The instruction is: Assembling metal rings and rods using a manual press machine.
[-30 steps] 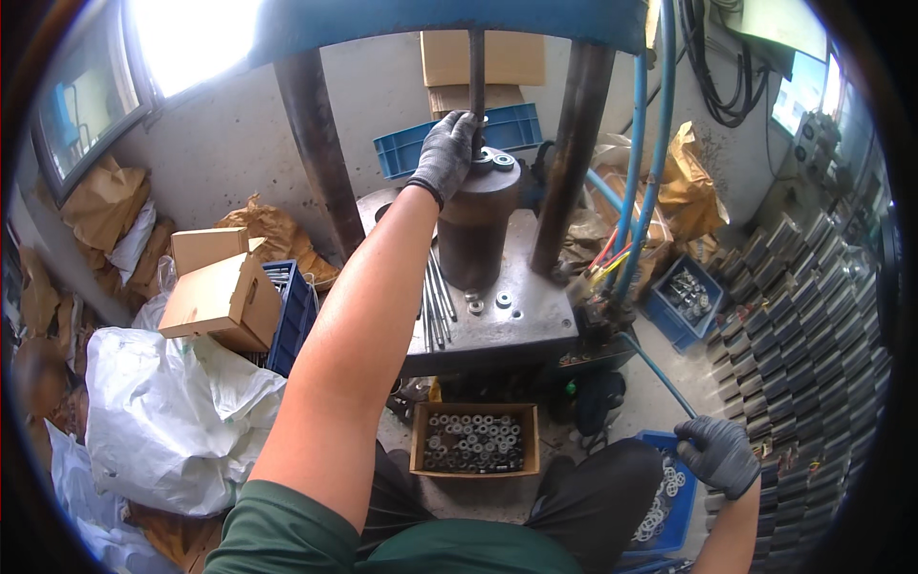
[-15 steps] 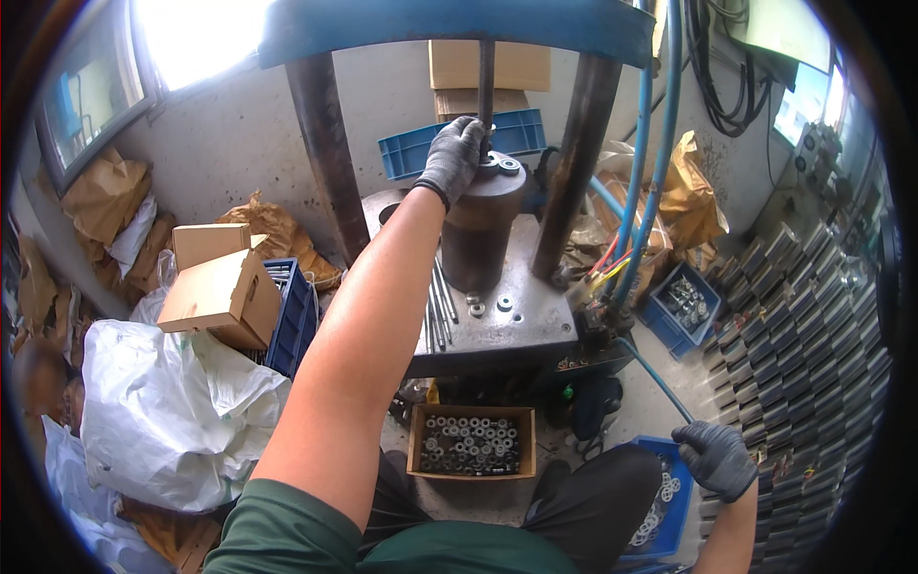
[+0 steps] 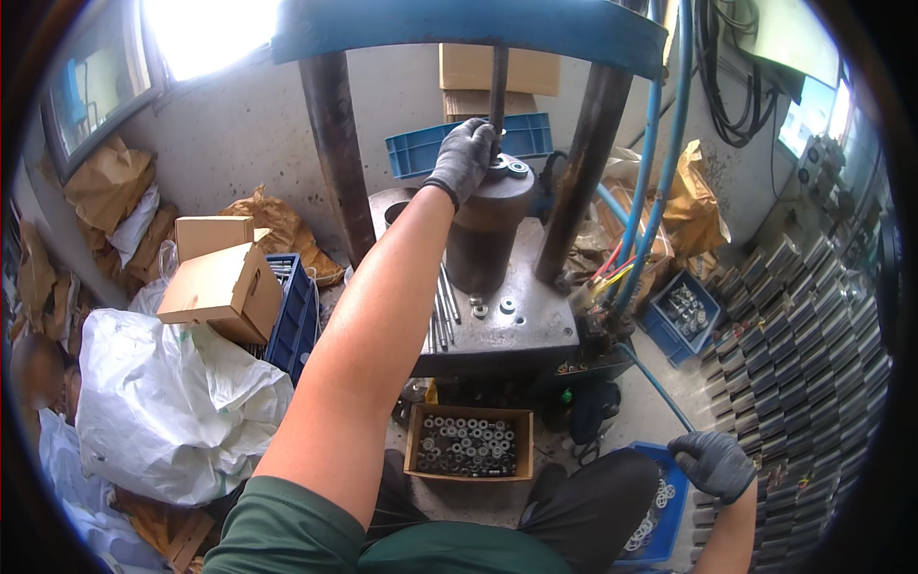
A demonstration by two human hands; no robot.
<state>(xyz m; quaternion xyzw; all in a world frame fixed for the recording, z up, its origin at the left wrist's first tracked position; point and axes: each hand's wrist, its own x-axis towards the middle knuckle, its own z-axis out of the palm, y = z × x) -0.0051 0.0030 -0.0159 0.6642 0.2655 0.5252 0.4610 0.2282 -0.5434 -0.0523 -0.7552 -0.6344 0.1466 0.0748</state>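
Curling around the end of the blue lever [image 3: 660,391], your right hand [image 3: 712,466] is staying closed as before; your left hand [image 3: 466,161] is still bunching its fingers beside the upright ram [image 3: 498,86], hiding whether they hold anything. Beneath them, the dark cylinder [image 3: 490,234] is carrying a ring [image 3: 517,169] near its right rim, and a loose ring [image 3: 507,305] is lying toward the front edge of the press bed [image 3: 545,320]. Your view is shifting, so the cylinder is appearing slightly farther right than a second ago.
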